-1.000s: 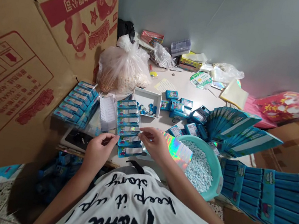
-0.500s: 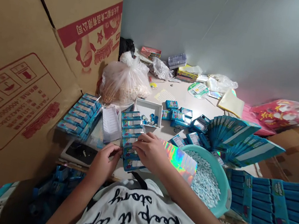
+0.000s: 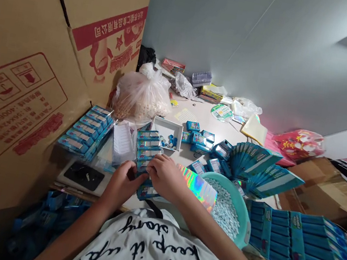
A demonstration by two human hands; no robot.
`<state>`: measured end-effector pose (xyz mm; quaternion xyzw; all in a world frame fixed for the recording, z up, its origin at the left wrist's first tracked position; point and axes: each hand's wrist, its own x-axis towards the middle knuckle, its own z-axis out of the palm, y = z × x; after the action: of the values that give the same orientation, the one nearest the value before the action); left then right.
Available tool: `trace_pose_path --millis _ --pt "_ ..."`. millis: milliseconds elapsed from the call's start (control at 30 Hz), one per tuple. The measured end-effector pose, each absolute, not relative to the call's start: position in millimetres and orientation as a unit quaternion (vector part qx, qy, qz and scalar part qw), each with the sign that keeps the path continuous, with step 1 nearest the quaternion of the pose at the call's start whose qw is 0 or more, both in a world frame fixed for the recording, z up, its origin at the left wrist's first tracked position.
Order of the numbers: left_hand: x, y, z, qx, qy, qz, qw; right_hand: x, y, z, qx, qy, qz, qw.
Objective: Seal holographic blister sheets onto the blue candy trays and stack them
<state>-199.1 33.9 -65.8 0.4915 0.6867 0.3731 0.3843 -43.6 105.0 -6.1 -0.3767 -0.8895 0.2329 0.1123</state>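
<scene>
A row of small blue boxes (image 3: 149,143) with printed fronts lies on the table before me. My left hand (image 3: 124,180) is at the row's left side, fingers curled and thumb pressed towards a box near its lower end. From the right, my right hand (image 3: 165,176) reaches over the same row, its bent fingers gripping that box. The fingertips of both hands partly cover the box. Just beyond the row, a white open carton (image 3: 174,126) holds several small blue-and-white round pieces. A shiny holographic card (image 3: 199,186) lies right of my right hand.
A turquoise basin (image 3: 245,228) of pale pellets stands at the right, beside fanned blue cardboard (image 3: 255,160) and stacked blue cartons (image 3: 289,238). More blue boxes (image 3: 84,128) and a phone-like black slab (image 3: 84,175) lie left. A tall brown carton (image 3: 42,93) walls the left side.
My left hand has moved up along the row and closed in on my right hand. The right hand stays over the boxes. The view has turned slightly to the right.
</scene>
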Motion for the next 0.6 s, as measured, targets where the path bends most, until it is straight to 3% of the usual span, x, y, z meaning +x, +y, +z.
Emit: trace_pose_path --millis 233,600 --pt "-182 41 -66 0.509 0.695 0.42 0.285 -46 103 -9 -0.398 -0.891 0.188 0.113" --pt "-194 35 -59 0.661 0.647 0.37 0.09 -25 93 -11 -0.358 -0.9 0.201 0.148"
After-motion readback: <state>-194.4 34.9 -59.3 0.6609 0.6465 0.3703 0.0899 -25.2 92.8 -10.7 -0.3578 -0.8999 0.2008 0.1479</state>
